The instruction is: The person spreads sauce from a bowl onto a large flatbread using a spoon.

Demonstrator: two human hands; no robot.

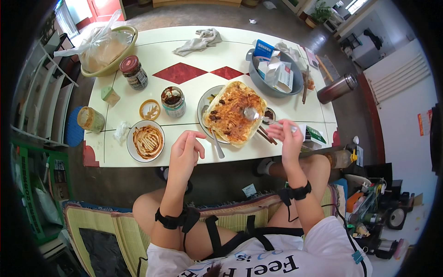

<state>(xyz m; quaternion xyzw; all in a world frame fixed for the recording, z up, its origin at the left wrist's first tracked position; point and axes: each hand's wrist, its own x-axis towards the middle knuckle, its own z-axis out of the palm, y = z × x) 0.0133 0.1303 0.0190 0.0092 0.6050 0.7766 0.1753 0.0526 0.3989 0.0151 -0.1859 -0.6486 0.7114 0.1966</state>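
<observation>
My right hand (286, 136) holds a metal spoon (251, 113), whose bowl is on or just over a slab of flatbread (235, 107) smeared with reddish-brown sauce. The bread lies across a plate (201, 104) that also carries some food, with another spoon (218, 149) leaning out over its near rim. My left hand (188, 147) is raised at the table's near edge, fingers loosely curled and nothing visible in it. To its left is a bowl (145, 141) streaked with sauce. An uncapped glass jar of dark sauce (173, 102) stands behind, beside an upturned lid (150, 109).
Chopsticks (266, 135) lie right of the bread, near a small dark dish (269, 115). A grey basin (276, 90) of boxes and a tumbler (336, 88) stand farther right. Left are a lidded jar (134, 73), a second jar (91, 119), crumpled tissue (121, 132) and a basket (105, 71).
</observation>
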